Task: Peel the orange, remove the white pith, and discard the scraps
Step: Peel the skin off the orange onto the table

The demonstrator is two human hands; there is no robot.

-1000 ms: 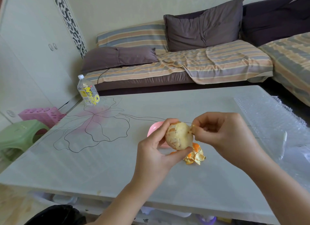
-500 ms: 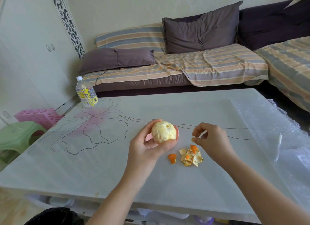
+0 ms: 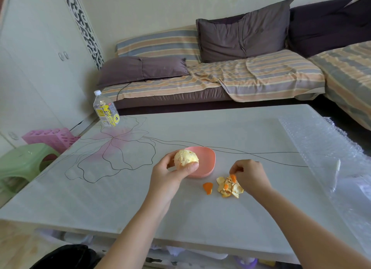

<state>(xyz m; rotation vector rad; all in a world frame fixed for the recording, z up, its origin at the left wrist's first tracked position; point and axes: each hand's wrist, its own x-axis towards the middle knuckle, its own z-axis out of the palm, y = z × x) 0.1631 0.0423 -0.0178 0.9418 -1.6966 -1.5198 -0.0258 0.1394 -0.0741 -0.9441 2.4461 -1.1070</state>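
Held up in the left hand (image 3: 169, 175), the orange (image 3: 185, 159) is seen just above the tabletop (image 3: 96, 200), at the near-left edge of a pink bowl (image 3: 205, 163). It is fully stripped of its coloured skin: a pale yellow-white ball is shown, coated in rough, patchy pith with a few darker flecks, and no bright orange rind is left on the visible side. It is gripped from below and from the sides, the thumb and fingers (image 3: 190, 167) being curled round its lower half. To the right of the bowl, a small heap of peel scraps (image 3: 227, 187) is spread on the tabletop, mostly turned pale side up with a few bright orange faces showing, and one separate orange scrap (image 3: 207, 187) is lain just left of the heap. The right hand (image 3: 252, 176) is lowered over the far-right side of the heap, its fingers (image 3: 235, 168) bent downward and drawn narrowly together at an orange piece on top; whether that piece is pinched or only touched cannot be told. A clear bottle (image 3: 106, 111) with a yellow label is stood at the far-left corner of the tabletop, and a sheet of bubble wrap (image 3: 321, 146) is laid along the right side. A green stool (image 3: 22, 164) and a pink crate (image 3: 49, 137) are placed on the floor at the left, and a striped sofa (image 3: 251, 76) with dark cushions is set beyond the far edge.
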